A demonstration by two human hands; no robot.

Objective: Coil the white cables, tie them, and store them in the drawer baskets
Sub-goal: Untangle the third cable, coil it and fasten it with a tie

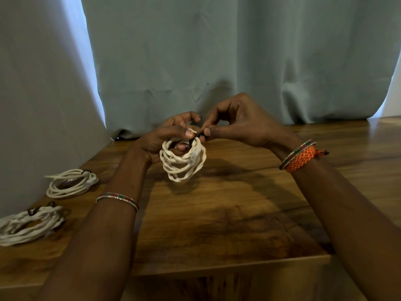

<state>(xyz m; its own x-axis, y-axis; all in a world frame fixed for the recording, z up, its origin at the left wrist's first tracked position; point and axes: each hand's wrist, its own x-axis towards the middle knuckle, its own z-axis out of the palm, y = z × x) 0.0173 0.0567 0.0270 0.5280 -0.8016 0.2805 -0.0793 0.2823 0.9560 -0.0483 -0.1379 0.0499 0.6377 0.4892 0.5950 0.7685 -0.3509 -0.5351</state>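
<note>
A coiled white cable (183,162) hangs in the air above the wooden table (227,213). My left hand (167,137) grips the coil at its top, fingers passing through the loops. My right hand (238,124) pinches a small black tie (197,135) at the top of the coil between thumb and forefinger. Two more coiled white cables lie on the table at the left, each bound with a dark tie: one further back (71,183), one at the near left edge (28,223).
A pale green curtain (217,61) hangs close behind the table. The table's front edge (217,266) runs below my forearms. No drawer or basket is in view.
</note>
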